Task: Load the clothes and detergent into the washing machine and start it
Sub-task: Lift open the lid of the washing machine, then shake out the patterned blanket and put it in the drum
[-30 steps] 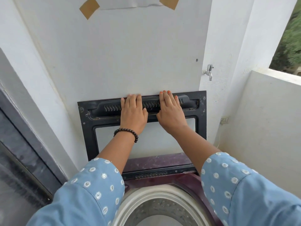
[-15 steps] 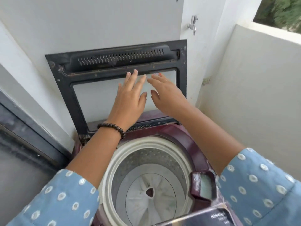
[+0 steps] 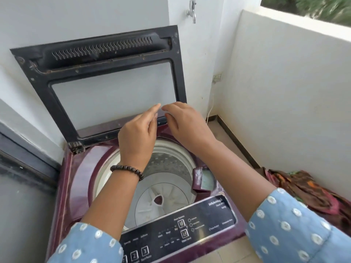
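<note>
Two empty hands, left hand [image 3: 137,137], right hand [image 3: 187,126], over open washing machine [image 3: 76,168]

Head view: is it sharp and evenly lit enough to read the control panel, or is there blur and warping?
Head view: soft daylight, no harsh shadows; black control panel mostly legible, its small print soft; foliage beyond the white parapet wall is motion-smeared; wide-angle bending skews the raised black-framed lid and walls; sheen on the maroon washer top.

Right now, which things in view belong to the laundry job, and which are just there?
Part of the job:
washing machine
open lid
empty drum
control panel
clothes on the floor

Just there:
wall tap
beaded bracelet
white cable
</note>
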Tool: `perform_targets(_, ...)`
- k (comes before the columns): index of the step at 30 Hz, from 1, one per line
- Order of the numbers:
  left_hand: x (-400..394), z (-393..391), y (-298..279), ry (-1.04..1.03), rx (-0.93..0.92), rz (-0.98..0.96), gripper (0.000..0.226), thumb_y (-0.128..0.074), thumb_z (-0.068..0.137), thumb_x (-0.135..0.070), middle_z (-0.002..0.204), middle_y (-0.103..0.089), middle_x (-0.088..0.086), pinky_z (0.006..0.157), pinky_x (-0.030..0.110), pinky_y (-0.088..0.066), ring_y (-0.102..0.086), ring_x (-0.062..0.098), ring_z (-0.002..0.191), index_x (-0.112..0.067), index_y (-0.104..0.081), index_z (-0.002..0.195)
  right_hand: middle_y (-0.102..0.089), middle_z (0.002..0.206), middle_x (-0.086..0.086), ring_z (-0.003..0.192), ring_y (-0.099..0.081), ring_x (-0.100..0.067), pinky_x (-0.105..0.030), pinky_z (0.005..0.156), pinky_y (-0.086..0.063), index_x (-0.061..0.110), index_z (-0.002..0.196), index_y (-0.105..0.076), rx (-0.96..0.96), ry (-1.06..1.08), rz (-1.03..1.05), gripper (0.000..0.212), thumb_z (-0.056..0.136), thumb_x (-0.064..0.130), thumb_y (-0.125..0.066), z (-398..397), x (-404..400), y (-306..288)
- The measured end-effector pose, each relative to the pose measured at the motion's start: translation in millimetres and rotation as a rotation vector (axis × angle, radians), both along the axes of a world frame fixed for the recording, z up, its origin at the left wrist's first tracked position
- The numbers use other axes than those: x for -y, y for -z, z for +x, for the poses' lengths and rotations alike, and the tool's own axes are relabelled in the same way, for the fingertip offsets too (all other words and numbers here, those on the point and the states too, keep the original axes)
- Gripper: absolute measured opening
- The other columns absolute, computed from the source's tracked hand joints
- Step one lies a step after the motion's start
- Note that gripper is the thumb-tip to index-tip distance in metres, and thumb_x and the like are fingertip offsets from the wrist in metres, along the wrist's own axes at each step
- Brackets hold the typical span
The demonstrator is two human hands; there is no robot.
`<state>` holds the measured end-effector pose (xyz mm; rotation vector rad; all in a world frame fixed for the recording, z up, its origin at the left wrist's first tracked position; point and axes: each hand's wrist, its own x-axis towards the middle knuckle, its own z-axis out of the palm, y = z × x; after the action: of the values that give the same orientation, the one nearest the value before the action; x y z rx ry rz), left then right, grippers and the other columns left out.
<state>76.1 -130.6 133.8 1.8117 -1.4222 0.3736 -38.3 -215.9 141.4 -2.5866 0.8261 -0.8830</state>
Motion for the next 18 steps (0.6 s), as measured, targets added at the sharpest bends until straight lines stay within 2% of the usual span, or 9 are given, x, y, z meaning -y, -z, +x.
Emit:
perform_targets(4, -9, -43, -3, -0.047, -0.002, -0.009, 0.02, -0.063, 0.094, -0.027, 0.083, -0.077, 0.003, 0.06, 0.023, -0.05, -0.072, 0.022, 0.07, -0.018, -0.076, 0.106, -0.066, 0.089, -0.011, 0.088, -0.059, -0.031, -0.037, 0.07, -0.049, 0.002, 0.089, -0.066, 0.041, 0.032, -0.023, 0.022, 0.097, 0.015, -0.05, -42, -8, 2)
perform_targets(5, -11, -54, -2, -0.06, -0.004, -0.003, 0.023, -0.06, 0.095, -0.03, 0.086, -0.077, 0.005, 0.069, 0.029, -0.055, -0.073, 0.027, 0.078, -0.018, -0.076, 0.106, -0.066, 0.088, -0.011, 0.089, -0.059, -0.031, -0.035, 0.072, -0.047, 0.002, 0.085, -0.065, 0.039, 0.052, -0.036, 0.023, 0.097, 0.017, -0.052, -53, -9, 3)
perform_targets(6, -12, -66, 0, -0.059, 0.001, 0.021, 0.028, -0.055, 0.097, -0.033, 0.096, -0.076, 0.008, 0.085, 0.038, -0.056, -0.072, 0.032, 0.093, -0.016, -0.074, 0.109, -0.067, 0.091, -0.011, 0.095, -0.06, -0.031, -0.034, 0.078, -0.047, 0.002, 0.084, -0.066, 0.041, 0.073, -0.057, 0.024, 0.096, 0.019, -0.053, -68, -10, 4)
perform_targets(8, -12, -92, 4, -0.042, 0.034, 0.157, 0.046, -0.042, 0.101, -0.041, 0.133, -0.061, 0.013, 0.114, 0.049, -0.031, -0.05, 0.034, 0.131, -0.011, -0.06, 0.131, -0.066, 0.115, -0.016, 0.122, -0.053, -0.035, -0.04, 0.101, -0.043, 0.001, 0.1, -0.066, 0.003, 0.11, -0.086, 0.031, 0.097, 0.025, -0.048, -96, -14, 5)
perform_targets(10, -13, -115, 6, -0.066, 0.091, 0.313, 0.064, -0.027, 0.1, -0.051, 0.157, -0.029, 0.013, 0.119, 0.049, -0.005, -0.016, 0.03, 0.149, -0.011, -0.034, 0.149, -0.041, 0.149, -0.019, 0.146, -0.023, -0.034, -0.047, 0.118, -0.023, 0.004, 0.133, -0.051, -0.108, 0.137, -0.039, 0.044, 0.1, 0.031, -0.04, -123, -22, 6)
perform_targets(11, -13, -129, 8, -0.081, 0.116, 0.356, 0.069, -0.022, 0.098, -0.055, 0.162, -0.016, 0.012, 0.118, 0.049, 0.0, -0.005, 0.03, 0.151, -0.013, -0.024, 0.153, -0.023, 0.159, -0.017, 0.15, -0.007, -0.032, -0.049, 0.121, -0.012, 0.009, 0.146, -0.037, -0.162, 0.159, -0.008, 0.05, 0.102, 0.033, -0.038, -139, -26, 8)
perform_targets(12, -14, -141, 12, -0.087, 0.137, 0.383, 0.072, -0.019, 0.097, -0.057, 0.163, -0.006, 0.011, 0.118, 0.051, 0.002, 0.003, 0.03, 0.151, -0.015, -0.016, 0.155, -0.007, 0.162, -0.014, 0.15, 0.005, -0.03, -0.05, 0.121, -0.004, 0.014, 0.152, -0.023, -0.198, 0.184, 0.007, 0.055, 0.102, 0.035, -0.036, -155, -29, 10)
perform_targets(14, -15, -170, 17, -0.066, 0.156, 0.418, 0.073, -0.017, 0.096, -0.059, 0.164, 0.003, 0.009, 0.118, 0.055, 0.003, 0.01, 0.03, 0.15, -0.018, -0.008, 0.156, 0.008, 0.163, -0.01, 0.149, 0.015, -0.028, -0.052, 0.119, 0.004, 0.022, 0.155, -0.006, -0.235, 0.228, 0.001, 0.061, 0.103, 0.036, -0.035, -185, -33, 16)
perform_targets(18, -11, -223, 27, 0.02, 0.185, 0.463, 0.072, -0.014, 0.096, -0.059, 0.163, 0.009, 0.007, 0.117, 0.057, 0.004, 0.015, 0.028, 0.149, -0.021, -0.004, 0.156, 0.013, 0.163, -0.008, 0.148, 0.017, -0.028, -0.056, 0.119, 0.002, 0.023, 0.155, -0.002, -0.298, 0.292, 0.006, 0.064, 0.102, 0.037, -0.035, -239, -36, 27)
